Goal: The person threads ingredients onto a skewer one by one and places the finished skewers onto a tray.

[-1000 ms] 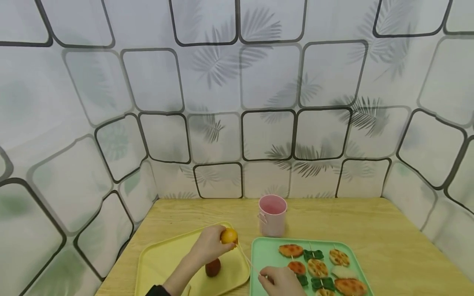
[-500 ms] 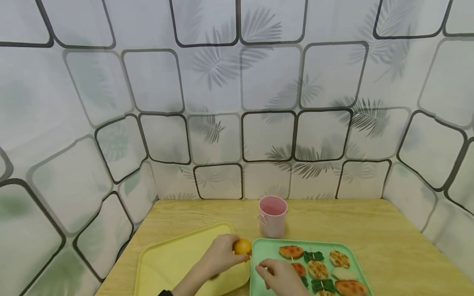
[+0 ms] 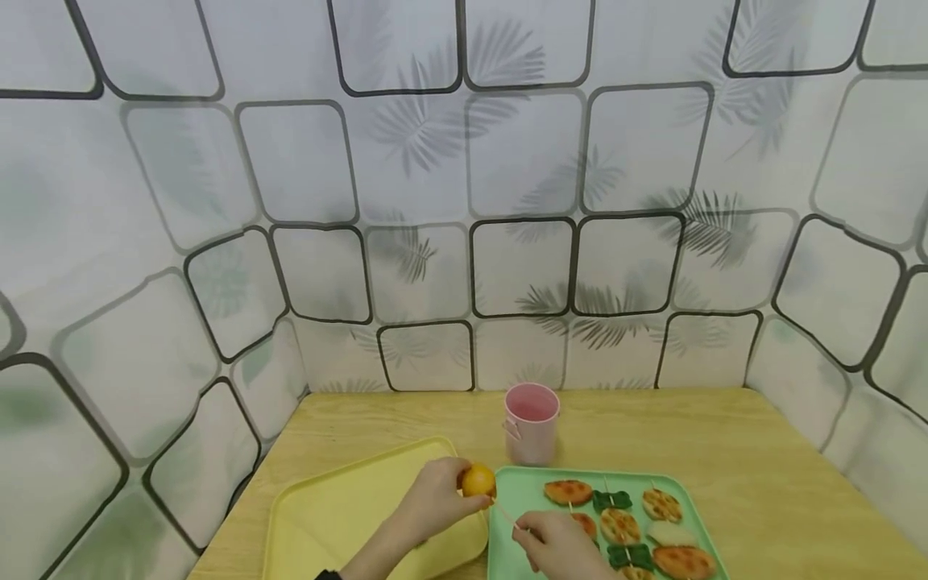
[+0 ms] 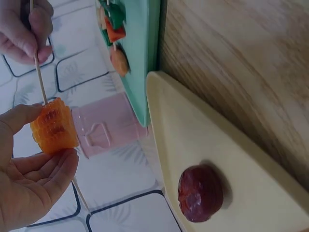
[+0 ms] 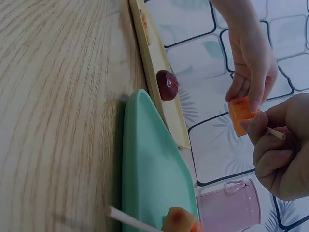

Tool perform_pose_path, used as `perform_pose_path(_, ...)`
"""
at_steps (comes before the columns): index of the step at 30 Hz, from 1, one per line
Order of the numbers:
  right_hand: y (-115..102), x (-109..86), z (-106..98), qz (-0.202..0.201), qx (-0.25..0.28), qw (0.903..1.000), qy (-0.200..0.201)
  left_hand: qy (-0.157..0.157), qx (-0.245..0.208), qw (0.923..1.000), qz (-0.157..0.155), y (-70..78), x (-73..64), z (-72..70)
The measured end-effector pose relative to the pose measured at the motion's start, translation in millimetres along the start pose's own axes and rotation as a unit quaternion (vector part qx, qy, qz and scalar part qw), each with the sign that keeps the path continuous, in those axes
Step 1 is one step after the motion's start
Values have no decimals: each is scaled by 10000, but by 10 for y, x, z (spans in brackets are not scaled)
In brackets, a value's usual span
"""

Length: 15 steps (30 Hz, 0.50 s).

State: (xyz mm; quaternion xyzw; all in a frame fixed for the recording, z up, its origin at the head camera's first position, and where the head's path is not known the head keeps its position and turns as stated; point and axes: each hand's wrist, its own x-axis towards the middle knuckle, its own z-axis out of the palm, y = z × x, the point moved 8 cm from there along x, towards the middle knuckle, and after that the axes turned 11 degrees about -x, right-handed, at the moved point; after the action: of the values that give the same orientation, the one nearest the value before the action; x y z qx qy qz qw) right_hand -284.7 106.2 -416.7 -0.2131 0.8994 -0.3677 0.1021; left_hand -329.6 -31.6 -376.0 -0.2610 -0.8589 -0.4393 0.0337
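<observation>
My left hand point(image 3: 435, 495) pinches a grilled piece of corn cob point(image 4: 53, 126) between thumb and fingers, above the gap between the two trays. A thin wooden skewer point(image 4: 40, 79) runs from the corn's near end to my right hand point(image 3: 554, 541), whose thumb and fingertips grip it. Beyond the left fingers a thin pointed stick end point(image 4: 81, 197) shows, roughly in line with the skewer. Below, a glossy dark red round piece point(image 4: 200, 193) lies on the yellow tray point(image 3: 312, 503); the left arm mostly hides it in the head view.
The green tray point(image 3: 507, 483) at right bears several skewers of toy-like food, including a browned oval piece point(image 3: 684, 561). A pink cup point(image 3: 532, 443) with a small handle stands behind the trays. Patterned curtain point(image 3: 435, 274) surrounds the wooden table point(image 3: 725, 427).
My left hand has carried the corn right and slightly down, toward the green tray. The right hand has shifted slightly right, still gripping the skewer. The left arm now covers the dark red piece.
</observation>
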Motion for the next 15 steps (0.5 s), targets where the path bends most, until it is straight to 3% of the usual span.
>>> perform_pose_path(5, 20, 16, 3, 89, 33, 9999, 57, -64, -99, 9999, 72, 36, -25, 109)
perform_pose_path(15, 94, 53, 23, 305, 323, 9990, 22, -240, -315, 9991, -171, 26, -22, 202)
